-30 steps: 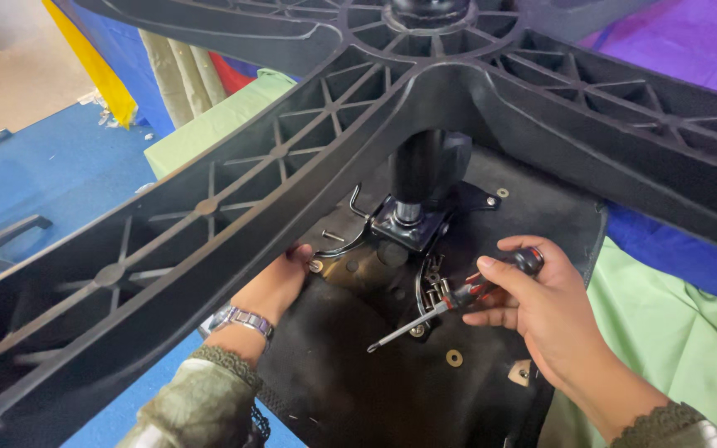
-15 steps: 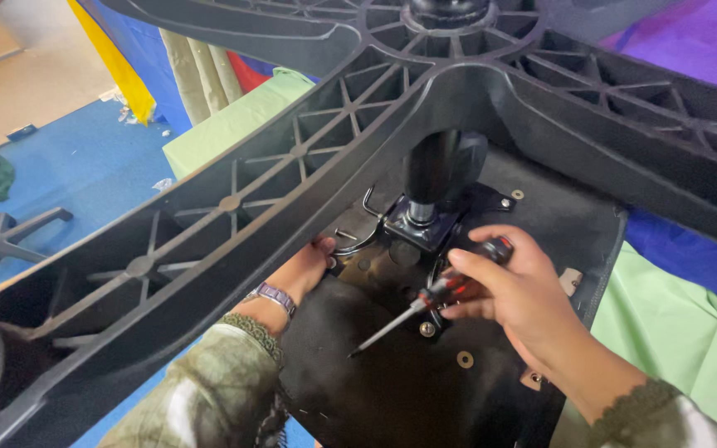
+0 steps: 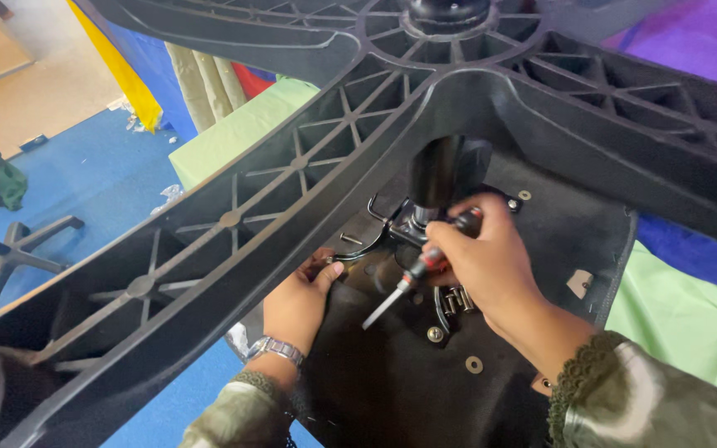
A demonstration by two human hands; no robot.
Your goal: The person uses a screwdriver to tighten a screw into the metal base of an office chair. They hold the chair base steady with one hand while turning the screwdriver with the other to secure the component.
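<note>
A red-and-black-handled screwdriver (image 3: 421, 270) slants across the frame's centre, metal tip pointing lower left. It lies over the upturned black chair seat underside (image 3: 425, 390).

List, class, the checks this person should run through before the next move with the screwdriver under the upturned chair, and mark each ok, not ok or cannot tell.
1. Right hand grips the screwdriver by its handle: ok.
2. Screwdriver tip seated in a screw: not ok, it hangs free above the seat underside.
3. Left hand braces beside the seat mechanism: ok.
4. Left fingers away from the tip: ok.
5. Chair base leaves a view of the mechanism: ok.
6. Which screw is loose: cannot tell.
</note>
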